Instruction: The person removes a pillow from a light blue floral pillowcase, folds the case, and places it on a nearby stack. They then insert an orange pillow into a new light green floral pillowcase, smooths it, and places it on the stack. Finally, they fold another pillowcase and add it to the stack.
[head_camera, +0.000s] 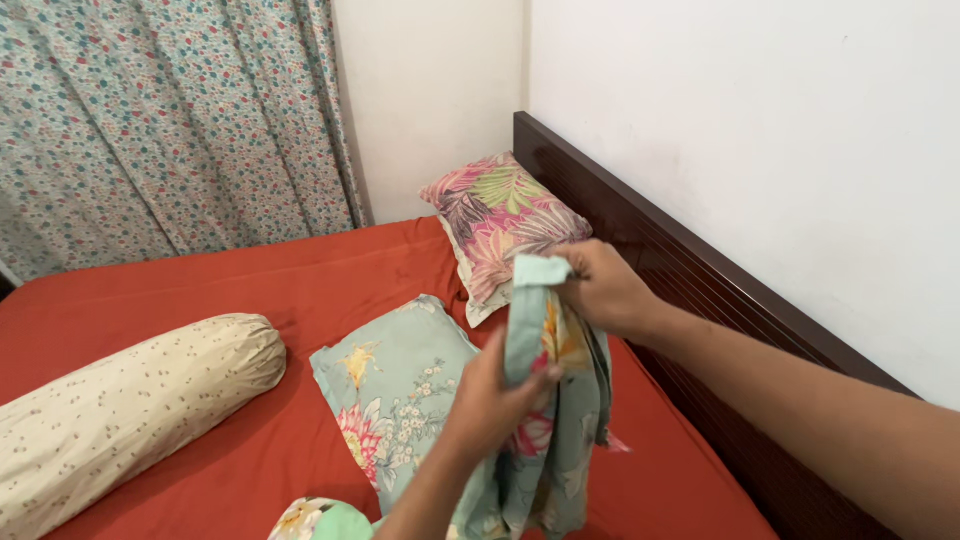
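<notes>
A pale green floral pillowcase is held up over the bed by both hands

The right hand is raised near the dark wooden headboard, its forearm entering from the lower right, and its fingers are closed on the top edge of the cloth, which is pinched into a fold. The left hand is brought up from below on a bent wrist, its fingers wrapped tightly around the cloth lower down, so that the rest is left hanging loosely toward the orange-red bedsheet. Just behind the left hand a pillow in matching green floral fabric is laid flat; a pink leaf-print pillow is propped against the headboard, and a cream speckled bolster is seen well apart at the left
</notes>
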